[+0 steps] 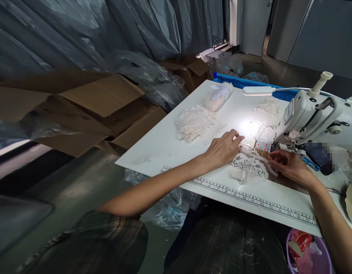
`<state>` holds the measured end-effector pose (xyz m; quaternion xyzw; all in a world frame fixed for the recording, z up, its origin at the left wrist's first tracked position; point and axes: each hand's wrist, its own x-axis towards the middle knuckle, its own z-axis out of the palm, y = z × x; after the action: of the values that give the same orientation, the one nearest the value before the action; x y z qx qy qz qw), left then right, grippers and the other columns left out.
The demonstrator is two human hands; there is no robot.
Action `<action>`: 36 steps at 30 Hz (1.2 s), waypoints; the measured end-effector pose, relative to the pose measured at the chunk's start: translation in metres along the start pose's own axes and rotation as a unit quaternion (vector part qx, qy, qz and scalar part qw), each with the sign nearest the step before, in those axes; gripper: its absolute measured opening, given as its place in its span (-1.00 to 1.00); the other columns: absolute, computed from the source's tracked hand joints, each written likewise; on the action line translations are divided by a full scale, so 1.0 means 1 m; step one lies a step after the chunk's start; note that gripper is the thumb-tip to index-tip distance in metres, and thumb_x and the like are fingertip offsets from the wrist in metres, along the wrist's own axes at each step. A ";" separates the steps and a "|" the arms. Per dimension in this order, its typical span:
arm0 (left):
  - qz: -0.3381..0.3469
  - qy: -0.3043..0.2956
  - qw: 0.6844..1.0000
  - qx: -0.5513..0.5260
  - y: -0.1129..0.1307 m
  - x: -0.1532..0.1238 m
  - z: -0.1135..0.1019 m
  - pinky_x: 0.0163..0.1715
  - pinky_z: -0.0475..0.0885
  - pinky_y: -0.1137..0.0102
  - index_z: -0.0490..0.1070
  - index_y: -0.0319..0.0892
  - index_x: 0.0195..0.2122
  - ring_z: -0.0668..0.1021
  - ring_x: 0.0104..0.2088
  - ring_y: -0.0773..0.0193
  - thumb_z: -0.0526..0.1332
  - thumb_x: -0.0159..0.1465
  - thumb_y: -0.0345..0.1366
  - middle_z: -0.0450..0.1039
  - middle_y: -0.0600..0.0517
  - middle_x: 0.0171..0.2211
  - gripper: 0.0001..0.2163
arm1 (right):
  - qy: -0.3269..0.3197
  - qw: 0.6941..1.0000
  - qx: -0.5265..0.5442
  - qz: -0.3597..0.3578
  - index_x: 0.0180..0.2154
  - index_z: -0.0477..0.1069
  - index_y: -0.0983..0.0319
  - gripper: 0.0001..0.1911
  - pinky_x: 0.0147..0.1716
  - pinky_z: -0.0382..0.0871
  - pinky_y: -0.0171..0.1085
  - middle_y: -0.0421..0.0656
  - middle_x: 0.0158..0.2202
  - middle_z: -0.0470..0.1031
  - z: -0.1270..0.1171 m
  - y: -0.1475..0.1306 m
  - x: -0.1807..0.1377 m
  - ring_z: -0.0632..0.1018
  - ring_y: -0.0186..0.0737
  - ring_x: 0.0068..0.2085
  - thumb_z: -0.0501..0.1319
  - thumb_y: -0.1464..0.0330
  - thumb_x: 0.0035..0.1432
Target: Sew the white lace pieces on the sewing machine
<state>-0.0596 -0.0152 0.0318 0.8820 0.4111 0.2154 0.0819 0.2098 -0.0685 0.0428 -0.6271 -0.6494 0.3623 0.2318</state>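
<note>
A strip of white lace trim with a scalloped edge lies on the sewing table, in front of the sewing machine's needle area. At its upper left end, my left hand is closed, bent fingers gripping the edge; the fingertips are partly hidden. My right hand pinches the lace's right side between thumb and fingers, just below the presser foot. The white sewing machine stands over the right side of the table, its lamp lighting the cloth.
A fanned lace pile and a wrapped bundle lie at the table's back left. More lace sits behind the needle. A printed ruler runs along the front edge. Cardboard boxes stand left; a purple bin is below right.
</note>
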 end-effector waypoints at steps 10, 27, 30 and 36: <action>0.362 -0.108 0.907 -0.188 0.010 0.058 0.035 -0.20 0.51 0.39 0.56 -0.10 -0.17 0.58 -0.18 0.31 0.25 0.36 -0.36 0.56 -0.01 -0.18 -0.90 | 0.126 0.991 -0.040 -0.030 -0.24 0.58 0.25 -0.43 -0.48 0.31 -0.27 -0.15 -0.51 0.52 -0.002 0.020 -0.002 0.45 -0.25 -0.49 0.08 -0.07 0.13; 0.356 -0.121 0.922 -0.089 0.022 0.056 0.022 -0.18 0.36 0.29 0.40 -0.23 -0.11 0.56 -0.30 0.26 0.05 0.46 -0.33 0.57 -0.03 -0.29 -0.84 | 0.041 0.976 -0.028 -0.214 -0.09 0.54 0.21 -0.60 -0.12 0.48 -0.16 -0.01 -0.09 0.54 0.010 0.005 -0.018 0.57 -0.12 -0.09 0.25 0.10 0.14; 0.310 -0.136 0.931 -0.135 0.025 0.053 0.021 -0.19 0.38 0.29 0.36 -0.22 -0.01 0.57 -0.28 0.26 0.12 0.43 -0.32 0.58 -0.03 -0.24 -0.84 | 0.019 0.973 -0.017 -0.229 -0.18 0.53 0.19 -0.72 -0.06 0.46 -0.15 -0.03 -0.12 0.54 0.015 0.002 -0.019 0.56 -0.14 -0.07 0.22 0.15 0.19; 0.216 -0.200 0.915 -0.277 0.021 0.054 0.017 -0.22 0.40 0.35 0.48 -0.17 -0.11 0.56 -0.33 0.31 0.24 0.35 -0.19 0.59 0.01 -0.31 -0.81 | -0.009 0.981 0.037 -0.188 -0.36 0.44 0.17 -0.77 -0.25 0.42 -0.23 -0.14 -0.33 0.51 0.015 -0.005 -0.022 0.51 -0.28 -0.30 0.13 0.20 0.24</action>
<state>-0.0069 0.0129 0.0399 0.9161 0.1093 0.1520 0.3546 0.1978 -0.0926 0.0402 -0.4818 -0.7440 0.3415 0.3127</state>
